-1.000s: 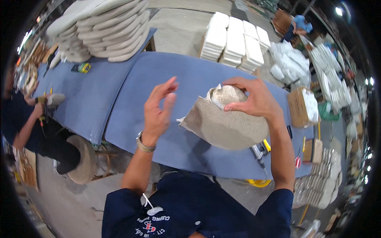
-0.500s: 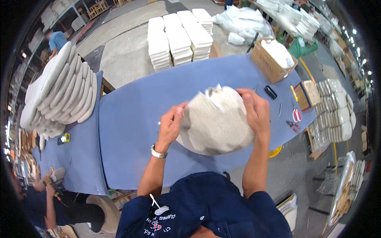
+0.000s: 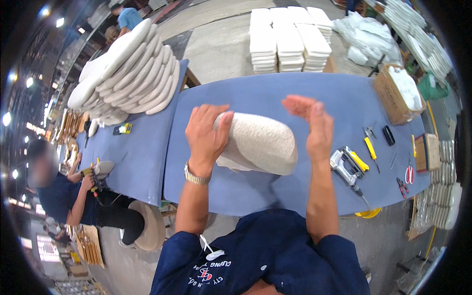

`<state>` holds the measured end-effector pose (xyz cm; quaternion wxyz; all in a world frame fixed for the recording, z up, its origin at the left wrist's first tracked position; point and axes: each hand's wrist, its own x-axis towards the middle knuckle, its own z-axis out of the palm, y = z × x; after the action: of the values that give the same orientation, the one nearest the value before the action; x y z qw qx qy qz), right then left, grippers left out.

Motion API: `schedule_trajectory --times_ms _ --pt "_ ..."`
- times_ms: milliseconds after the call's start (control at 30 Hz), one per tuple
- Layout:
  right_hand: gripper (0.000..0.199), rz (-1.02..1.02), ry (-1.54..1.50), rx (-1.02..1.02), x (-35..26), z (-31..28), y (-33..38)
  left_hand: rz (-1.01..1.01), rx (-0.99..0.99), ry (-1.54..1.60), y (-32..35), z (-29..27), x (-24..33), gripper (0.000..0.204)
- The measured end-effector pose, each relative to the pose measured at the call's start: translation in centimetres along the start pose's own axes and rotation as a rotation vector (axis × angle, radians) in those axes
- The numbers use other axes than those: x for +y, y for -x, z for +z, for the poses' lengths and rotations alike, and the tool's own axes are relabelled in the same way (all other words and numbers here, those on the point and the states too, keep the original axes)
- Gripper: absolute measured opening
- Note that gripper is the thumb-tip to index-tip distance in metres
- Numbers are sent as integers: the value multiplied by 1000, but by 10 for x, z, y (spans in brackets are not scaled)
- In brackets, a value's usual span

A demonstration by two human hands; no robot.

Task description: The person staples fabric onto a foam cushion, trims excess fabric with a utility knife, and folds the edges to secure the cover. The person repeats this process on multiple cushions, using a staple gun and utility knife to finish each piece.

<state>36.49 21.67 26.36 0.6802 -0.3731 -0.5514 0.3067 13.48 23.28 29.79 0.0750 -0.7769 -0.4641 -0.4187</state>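
Note:
A beige fabric-covered cushion (image 3: 258, 145) stands tilted above the blue table, its rounded long side toward me. My left hand (image 3: 209, 132) grips its left end, thumb on the near face and fingers over the top. To the right of the cushion, my right hand (image 3: 313, 118) is held up with its fingers stretched out, slightly blurred and holding nothing. A gap shows between that hand and the cushion. The cushion's far side is hidden. Right of my right forearm lies a staple gun (image 3: 345, 169) with a hose at its end.
Right on the table (image 3: 221, 93) are a yellow-handled tool (image 3: 371, 148), red-handled scissors (image 3: 409, 174), pliers (image 3: 402, 188) and an open carton (image 3: 396, 96). Stacked cushions (image 3: 142, 73) rise at far left. A co-worker (image 3: 69, 187) holds a tool at the left table.
My right hand has let go of the cushion and opened. The cushion has turned from its broad face to its side, still in my left hand. My view has swung left.

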Motion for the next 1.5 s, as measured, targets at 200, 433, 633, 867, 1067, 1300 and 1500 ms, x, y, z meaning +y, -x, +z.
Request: schedule_trajectory --times_ms 200,433,633,867,1067,1300,1500 --pt "75 128 -89 -267 12 36 39 -174 149 -53 75 -45 4 33" --pt "60 -35 -64 -143 37 68 -2 -466 -61 315 121 -87 10 60" --pt "62 61 14 -171 88 61 -20 -595 214 1163 136 -33 -7 74" --pt "69 356 -11 72 82 39 -1 -519 45 337 50 -32 70 68" --pt "64 535 -91 -120 150 0 52 -623 -537 161 20 32 61 72" --pt "62 659 -181 -74 173 -39 70 -641 -531 410 133 168 29 63" --pt "50 381 252 -107 176 -51 38 -572 -502 323 119 173 25 66"
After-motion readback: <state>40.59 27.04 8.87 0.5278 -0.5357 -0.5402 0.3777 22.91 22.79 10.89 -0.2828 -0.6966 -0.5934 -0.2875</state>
